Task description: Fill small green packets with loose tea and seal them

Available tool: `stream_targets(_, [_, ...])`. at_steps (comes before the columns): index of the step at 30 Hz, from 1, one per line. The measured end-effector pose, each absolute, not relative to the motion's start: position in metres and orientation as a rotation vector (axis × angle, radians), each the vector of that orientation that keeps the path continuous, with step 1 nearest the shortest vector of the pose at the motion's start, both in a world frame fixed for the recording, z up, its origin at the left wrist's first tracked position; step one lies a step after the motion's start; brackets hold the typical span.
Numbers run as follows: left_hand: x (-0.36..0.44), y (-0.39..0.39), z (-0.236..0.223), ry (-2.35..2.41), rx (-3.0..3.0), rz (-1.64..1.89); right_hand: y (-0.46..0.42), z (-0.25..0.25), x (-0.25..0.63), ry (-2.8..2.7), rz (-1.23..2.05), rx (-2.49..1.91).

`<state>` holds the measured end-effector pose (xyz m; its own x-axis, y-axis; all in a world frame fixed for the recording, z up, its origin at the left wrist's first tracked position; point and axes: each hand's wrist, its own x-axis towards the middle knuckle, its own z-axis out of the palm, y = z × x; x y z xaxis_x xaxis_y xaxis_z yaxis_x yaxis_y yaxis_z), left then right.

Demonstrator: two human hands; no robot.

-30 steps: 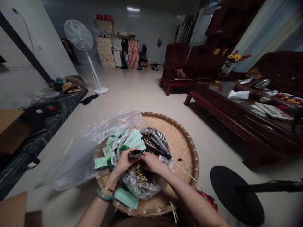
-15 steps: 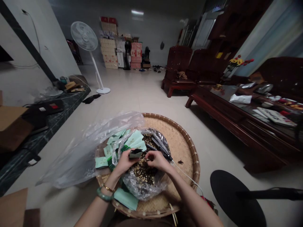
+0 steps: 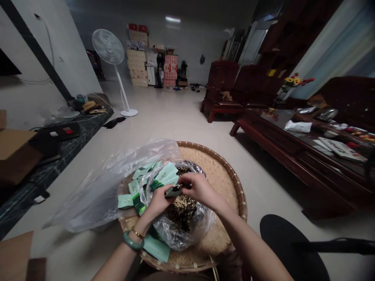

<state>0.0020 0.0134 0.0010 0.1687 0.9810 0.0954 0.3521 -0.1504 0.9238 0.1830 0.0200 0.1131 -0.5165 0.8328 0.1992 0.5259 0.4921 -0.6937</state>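
My left hand (image 3: pixel 158 202) is closed on a small pale green packet (image 3: pixel 173 191), its dark mouth facing up. At that mouth my right hand (image 3: pixel 200 189) pinches its fingers together; whatever lies between them is too small to make out. Below both hands a clear plastic bag (image 3: pixel 170 235) holds a loose dark and cream dried mix (image 3: pixel 182 208). More green packets (image 3: pixel 168 171) lie fanned at the bag's left, with several others on the tray around it. All this rests on a round woven bamboo tray (image 3: pixel 227 177).
A large clear plastic sheet (image 3: pixel 96 199) spreads off the tray's left side. To the right stand a black round base (image 3: pixel 288 246) and a long dark wooden table (image 3: pixel 263 136). A white standing fan (image 3: pixel 118 78) is ahead, left. Cardboard (image 3: pixel 14 249) lies at the lower left.
My right hand has risen from the dried mix to the packet's mouth. The black corded tool at the bag's right is now hidden behind my right hand and arm.
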Motion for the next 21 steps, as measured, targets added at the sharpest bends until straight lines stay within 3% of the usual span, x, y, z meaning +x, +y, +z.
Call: stream_targets(21, [0.007,0.009,0.001,1.367,1.671,0.970,0.015,0.105,0.178,-2.443,0.612,-1.061])
